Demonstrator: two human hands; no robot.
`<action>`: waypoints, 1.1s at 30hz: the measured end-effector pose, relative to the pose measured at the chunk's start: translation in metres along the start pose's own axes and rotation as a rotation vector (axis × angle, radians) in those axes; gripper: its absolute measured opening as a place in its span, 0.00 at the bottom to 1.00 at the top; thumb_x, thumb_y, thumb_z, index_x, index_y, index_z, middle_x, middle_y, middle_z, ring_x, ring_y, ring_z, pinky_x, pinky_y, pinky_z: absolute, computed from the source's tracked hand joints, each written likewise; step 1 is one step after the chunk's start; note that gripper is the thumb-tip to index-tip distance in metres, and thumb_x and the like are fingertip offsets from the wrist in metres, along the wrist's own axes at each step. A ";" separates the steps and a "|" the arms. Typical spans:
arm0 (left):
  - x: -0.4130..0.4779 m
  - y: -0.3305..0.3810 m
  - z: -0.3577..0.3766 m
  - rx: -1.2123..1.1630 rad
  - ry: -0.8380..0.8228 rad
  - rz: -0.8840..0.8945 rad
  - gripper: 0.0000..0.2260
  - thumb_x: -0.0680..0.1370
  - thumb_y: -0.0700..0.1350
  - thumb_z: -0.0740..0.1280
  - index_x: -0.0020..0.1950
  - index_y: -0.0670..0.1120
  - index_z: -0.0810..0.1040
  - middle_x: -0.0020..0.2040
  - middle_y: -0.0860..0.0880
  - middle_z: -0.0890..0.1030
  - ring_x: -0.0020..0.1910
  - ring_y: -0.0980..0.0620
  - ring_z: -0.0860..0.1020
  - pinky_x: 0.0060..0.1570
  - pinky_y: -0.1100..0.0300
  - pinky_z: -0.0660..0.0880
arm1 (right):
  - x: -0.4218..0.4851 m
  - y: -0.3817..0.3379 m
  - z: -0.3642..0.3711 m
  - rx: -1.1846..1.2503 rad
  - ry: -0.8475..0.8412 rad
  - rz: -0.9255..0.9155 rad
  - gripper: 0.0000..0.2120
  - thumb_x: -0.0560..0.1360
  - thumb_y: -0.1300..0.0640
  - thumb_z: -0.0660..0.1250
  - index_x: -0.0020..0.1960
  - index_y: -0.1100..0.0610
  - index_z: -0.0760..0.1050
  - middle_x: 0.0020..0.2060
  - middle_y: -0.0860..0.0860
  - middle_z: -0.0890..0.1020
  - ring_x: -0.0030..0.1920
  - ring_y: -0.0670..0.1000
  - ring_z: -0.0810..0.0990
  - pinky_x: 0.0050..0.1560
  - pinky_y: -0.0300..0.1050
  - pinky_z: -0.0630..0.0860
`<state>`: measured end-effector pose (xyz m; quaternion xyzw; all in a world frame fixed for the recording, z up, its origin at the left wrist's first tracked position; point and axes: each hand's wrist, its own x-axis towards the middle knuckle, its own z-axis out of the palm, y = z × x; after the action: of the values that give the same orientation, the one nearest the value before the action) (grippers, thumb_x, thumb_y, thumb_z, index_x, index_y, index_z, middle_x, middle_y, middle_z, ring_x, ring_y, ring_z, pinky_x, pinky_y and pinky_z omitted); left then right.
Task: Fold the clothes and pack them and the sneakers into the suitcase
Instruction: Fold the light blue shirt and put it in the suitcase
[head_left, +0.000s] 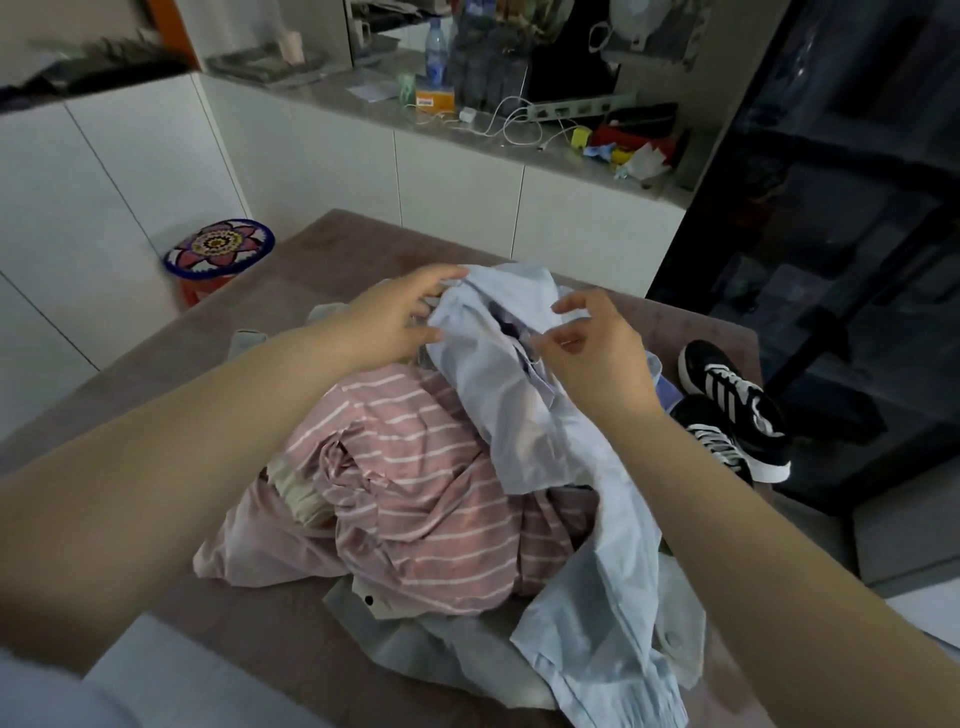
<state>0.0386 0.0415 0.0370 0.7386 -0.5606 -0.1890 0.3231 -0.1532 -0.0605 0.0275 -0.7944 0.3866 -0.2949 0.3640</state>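
Above the clothes (415, 467), left hand (395, 317) and right hand (597, 353) pinch shirt (498, 415).

View: one wide-angle camera, worn on the person's head.
Facing: forward and steeply down onto the mauve surface (337, 234).
Nearness: close, with the heap of clothes (415, 467) mid-frame.
Far edge: the cluttered counter (363, 104) ran across the top.

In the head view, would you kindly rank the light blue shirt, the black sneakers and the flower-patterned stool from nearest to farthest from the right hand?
1. Light blue shirt, pinched in the right hand.
2. Black sneakers, just to its right.
3. Flower-patterned stool, far left.
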 end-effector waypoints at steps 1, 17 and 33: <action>0.005 0.006 0.003 0.005 -0.028 0.016 0.27 0.76 0.34 0.66 0.72 0.50 0.63 0.59 0.53 0.70 0.56 0.55 0.73 0.52 0.71 0.70 | -0.001 -0.006 0.000 0.021 -0.040 0.013 0.20 0.71 0.53 0.72 0.59 0.53 0.68 0.42 0.44 0.80 0.46 0.48 0.80 0.44 0.36 0.74; 0.037 -0.004 0.002 0.304 0.032 0.112 0.41 0.66 0.52 0.74 0.74 0.50 0.58 0.72 0.44 0.64 0.70 0.44 0.63 0.67 0.50 0.62 | -0.003 -0.013 -0.122 0.172 0.283 0.066 0.31 0.68 0.58 0.75 0.67 0.49 0.67 0.34 0.46 0.80 0.28 0.36 0.78 0.30 0.29 0.73; 0.072 0.008 0.093 0.742 -0.180 0.042 0.29 0.74 0.54 0.68 0.73 0.56 0.61 0.73 0.51 0.64 0.73 0.49 0.56 0.71 0.51 0.40 | -0.033 0.123 -0.161 0.144 0.600 0.639 0.27 0.72 0.61 0.70 0.69 0.56 0.65 0.49 0.52 0.74 0.45 0.52 0.74 0.49 0.46 0.73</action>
<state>-0.0051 -0.0524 -0.0180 0.7743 -0.6320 -0.0308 -0.0133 -0.3406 -0.1430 0.0125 -0.4869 0.6796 -0.4113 0.3631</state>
